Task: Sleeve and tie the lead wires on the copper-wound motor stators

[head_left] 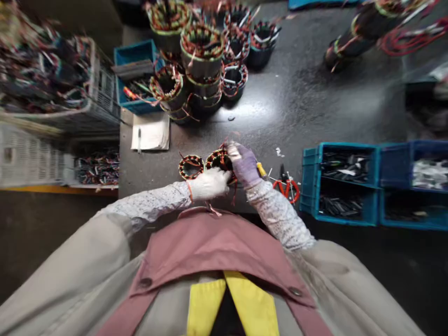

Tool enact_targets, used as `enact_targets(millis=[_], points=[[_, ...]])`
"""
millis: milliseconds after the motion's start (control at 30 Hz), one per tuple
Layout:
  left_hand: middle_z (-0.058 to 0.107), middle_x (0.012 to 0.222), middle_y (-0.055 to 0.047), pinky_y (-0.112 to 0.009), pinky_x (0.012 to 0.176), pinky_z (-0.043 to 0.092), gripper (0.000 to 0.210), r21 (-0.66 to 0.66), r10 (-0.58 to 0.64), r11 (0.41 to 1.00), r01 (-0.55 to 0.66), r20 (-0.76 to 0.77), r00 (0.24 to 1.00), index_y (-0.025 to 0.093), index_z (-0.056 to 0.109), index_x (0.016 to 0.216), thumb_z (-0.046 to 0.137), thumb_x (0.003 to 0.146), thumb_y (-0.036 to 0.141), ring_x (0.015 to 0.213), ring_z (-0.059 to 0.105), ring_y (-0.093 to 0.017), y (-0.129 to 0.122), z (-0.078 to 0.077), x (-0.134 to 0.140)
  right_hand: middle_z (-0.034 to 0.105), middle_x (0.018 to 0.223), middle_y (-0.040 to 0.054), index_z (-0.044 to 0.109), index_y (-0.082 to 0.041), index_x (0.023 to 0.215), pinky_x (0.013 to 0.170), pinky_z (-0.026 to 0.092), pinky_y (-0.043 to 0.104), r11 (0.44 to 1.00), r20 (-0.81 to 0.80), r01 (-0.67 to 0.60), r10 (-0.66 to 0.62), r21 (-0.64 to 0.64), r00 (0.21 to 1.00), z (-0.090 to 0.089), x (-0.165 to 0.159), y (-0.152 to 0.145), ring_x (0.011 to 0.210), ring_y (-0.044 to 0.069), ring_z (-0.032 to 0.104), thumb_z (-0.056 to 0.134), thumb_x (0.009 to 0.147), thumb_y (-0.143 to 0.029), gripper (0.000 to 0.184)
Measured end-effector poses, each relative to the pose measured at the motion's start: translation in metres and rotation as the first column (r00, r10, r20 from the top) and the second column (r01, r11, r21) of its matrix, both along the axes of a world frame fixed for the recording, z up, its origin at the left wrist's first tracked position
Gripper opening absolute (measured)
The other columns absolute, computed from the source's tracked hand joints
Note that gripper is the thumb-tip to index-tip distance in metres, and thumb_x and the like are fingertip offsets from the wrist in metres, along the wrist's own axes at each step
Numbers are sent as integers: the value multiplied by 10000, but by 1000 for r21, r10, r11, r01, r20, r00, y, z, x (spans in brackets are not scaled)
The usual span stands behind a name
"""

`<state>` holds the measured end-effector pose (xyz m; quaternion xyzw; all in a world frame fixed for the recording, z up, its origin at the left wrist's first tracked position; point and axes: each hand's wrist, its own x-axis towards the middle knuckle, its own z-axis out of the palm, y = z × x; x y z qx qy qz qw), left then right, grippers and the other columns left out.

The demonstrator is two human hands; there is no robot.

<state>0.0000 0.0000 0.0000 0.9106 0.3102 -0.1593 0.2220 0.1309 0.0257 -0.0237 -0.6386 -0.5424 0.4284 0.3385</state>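
Observation:
A motor stator [217, 160], ring-shaped with reddish wire windings, stands on the dark table close to my body. My left hand [212, 183], in a white glove, is closed at its near edge, fingers curled against it. My right hand [244, 163], in a purplish glove, is closed at the right side of its rim, where thin reddish wires show by the fingertips. Part of this stator is hidden by both hands. A second stator [191, 166] sits just to its left. A yellow-handled tool [261, 169] and red-handled scissors [287, 189] lie right of my right hand.
Several stacked stators [203, 46] stand at the back left, by a blue bin [135, 51] and a notepad [152, 131] with a pen. Blue parts bins [311, 179] are at right. A crate of wired parts [93, 70] is far left. More stators [371, 23] lie back right.

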Motion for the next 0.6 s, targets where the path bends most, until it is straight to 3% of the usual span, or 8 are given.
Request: enact_targets(millis=[100,167,300,367,400,467,533,600], points=[[718,946,-167,-334,696,480,214,-79,-5,997,7,27,1000,96,714,984,555,885,200,851,686,-255,1,-4,6,726,1182,69,716,-217,1120,1111,402,446,981,132,-149,166,-127,977,-3,-16,23,1183,271,626,609,887,-338,284],[723,913,-152,-320,644,468,221,-85,62,995,-58,42,997,102,719,985,565,881,221,796,687,-244,4,-3,8,738,1152,56,730,-235,1073,1095,418,463,979,59,-159,167,-126,984,-1,-12,27,1160,265,639,619,872,-379,271],[729,947,-116,-313,636,473,284,-147,202,974,-173,211,956,145,742,985,596,865,356,788,677,-231,16,14,-16,742,1118,50,717,-229,1052,930,536,409,989,-257,144,-148,-35,955,9,28,7,1042,209,684,473,918,-515,399],[732,917,-74,-292,690,491,281,-315,371,917,-246,441,818,176,766,915,586,864,385,793,665,-195,16,26,-45,746,1074,59,721,-217,1013,893,548,404,956,-249,293,-283,0,926,10,49,-13,999,207,691,482,901,-527,406],[729,877,-63,-285,705,495,298,-409,513,851,-328,516,686,174,771,899,558,875,382,773,657,-179,13,31,-61,749,1049,61,725,-212,993,900,544,409,948,-209,318,-307,20,929,8,57,-25,987,208,691,513,885,-514,385],[716,814,-51,-286,693,493,324,-483,682,731,-482,525,509,172,776,907,536,878,388,729,639,-170,3,35,-92,752,1003,70,732,-198,970,928,534,427,953,-106,297,-290,52,951,0,66,-45,962,216,689,577,847,-471,336],[703,850,-69,-304,697,479,333,-349,678,729,-588,485,553,185,785,900,563,858,431,755,634,-191,-10,29,-113,748,984,88,734,-181,966,943,529,445,968,3,239,-240,73,971,-11,66,-58,944,228,687,603,827,-418,304],[684,950,-108,-325,704,460,360,-118,608,785,-608,337,719,200,792,912,561,860,471,810,636,-227,-22,13,-118,737,1019,114,739,-171,953,971,516,455,983,153,148,-164,111,974,-19,61,-61,979,244,675,606,821,-358,265]])
